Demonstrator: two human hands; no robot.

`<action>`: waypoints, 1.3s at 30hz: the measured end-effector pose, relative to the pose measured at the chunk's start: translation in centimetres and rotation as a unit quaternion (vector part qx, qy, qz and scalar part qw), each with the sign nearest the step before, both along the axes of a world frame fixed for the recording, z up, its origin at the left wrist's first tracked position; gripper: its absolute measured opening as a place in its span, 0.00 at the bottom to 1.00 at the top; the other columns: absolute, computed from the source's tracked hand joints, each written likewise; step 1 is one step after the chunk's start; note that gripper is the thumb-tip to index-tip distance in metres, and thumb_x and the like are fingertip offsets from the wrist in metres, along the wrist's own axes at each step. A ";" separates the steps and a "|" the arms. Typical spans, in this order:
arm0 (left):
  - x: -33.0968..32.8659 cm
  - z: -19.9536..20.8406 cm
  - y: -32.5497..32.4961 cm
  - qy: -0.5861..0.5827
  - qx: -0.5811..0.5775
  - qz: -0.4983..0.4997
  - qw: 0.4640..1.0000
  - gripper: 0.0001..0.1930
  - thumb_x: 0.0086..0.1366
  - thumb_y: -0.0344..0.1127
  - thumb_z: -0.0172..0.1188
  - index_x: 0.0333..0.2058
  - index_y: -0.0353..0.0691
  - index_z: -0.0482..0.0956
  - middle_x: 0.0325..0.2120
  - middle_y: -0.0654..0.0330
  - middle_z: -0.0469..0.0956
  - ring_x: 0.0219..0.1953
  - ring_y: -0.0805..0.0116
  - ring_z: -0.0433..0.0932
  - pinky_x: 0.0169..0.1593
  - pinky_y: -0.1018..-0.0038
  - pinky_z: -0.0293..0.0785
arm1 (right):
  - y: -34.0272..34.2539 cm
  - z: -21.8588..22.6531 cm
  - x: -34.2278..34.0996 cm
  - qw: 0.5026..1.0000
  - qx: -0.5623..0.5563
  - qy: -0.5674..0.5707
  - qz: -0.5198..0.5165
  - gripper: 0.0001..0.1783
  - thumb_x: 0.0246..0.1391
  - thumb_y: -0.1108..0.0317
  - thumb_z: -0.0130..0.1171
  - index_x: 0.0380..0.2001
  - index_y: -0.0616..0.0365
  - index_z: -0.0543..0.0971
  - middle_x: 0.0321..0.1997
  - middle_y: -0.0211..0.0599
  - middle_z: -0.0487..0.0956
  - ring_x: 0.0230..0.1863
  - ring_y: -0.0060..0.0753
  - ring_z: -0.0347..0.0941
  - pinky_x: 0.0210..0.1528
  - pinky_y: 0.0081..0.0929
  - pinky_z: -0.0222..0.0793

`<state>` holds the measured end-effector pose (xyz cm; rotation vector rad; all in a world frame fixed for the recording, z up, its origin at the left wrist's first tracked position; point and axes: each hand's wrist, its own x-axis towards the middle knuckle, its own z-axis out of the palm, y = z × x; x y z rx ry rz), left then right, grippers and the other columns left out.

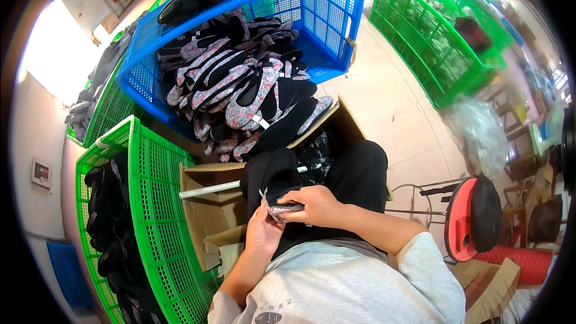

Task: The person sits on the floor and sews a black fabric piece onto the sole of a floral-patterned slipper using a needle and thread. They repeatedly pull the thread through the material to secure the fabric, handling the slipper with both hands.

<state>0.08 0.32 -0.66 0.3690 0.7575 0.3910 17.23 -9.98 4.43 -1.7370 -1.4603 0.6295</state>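
Grey T-shirt fabric point(342, 282) fills the bottom of the view, and just beyond it the wearer works over the lap. One floral slipper point(280, 210), its printed edge showing beside a dark part, sits between the two hands, above the black trousers point(363, 171) and near the left knee. The left hand point(264, 228) has thumb and fingers drawn narrow on the slipper's near left edge, close to a thin white strip point(263, 194) that stands up there. The right hand point(318, 207) is curled over the other side, its fingers bent onto the dark part; whether its thumb presses underneath cannot be told.

Handling so small and seemingly soft a thing well probably calls for one hand to act as a steady clamp while the other makes the fine movements. A light pinch near the edge should do; squeezing hard could crease the print or fold the edge under. The white strip is best left free of the fingers so that it does not get trapped. Resting the wrists against the lap would likely add steadiness, and working above the legs seems wise, since a dropped piece could slip into the open cardboard box point(198, 178) ahead, where a white rod point(210, 190) lies across. Beyond it, similar floral slippers point(252, 99) are heaped at a blue crate point(330, 15).
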 end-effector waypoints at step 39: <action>1.4 -0.9 0.9 0.090 0.335 0.085 0.934 0.19 0.63 0.26 0.64 0.49 0.34 0.67 0.42 0.62 0.72 0.43 0.75 0.72 0.51 0.78 0.69 | 11.3 -4.4 1.5 0.865 -0.134 0.462 -0.145 0.13 0.53 0.61 0.65 0.31 0.62 0.80 0.25 0.33 0.79 0.22 0.23 0.71 0.26 0.26 0.66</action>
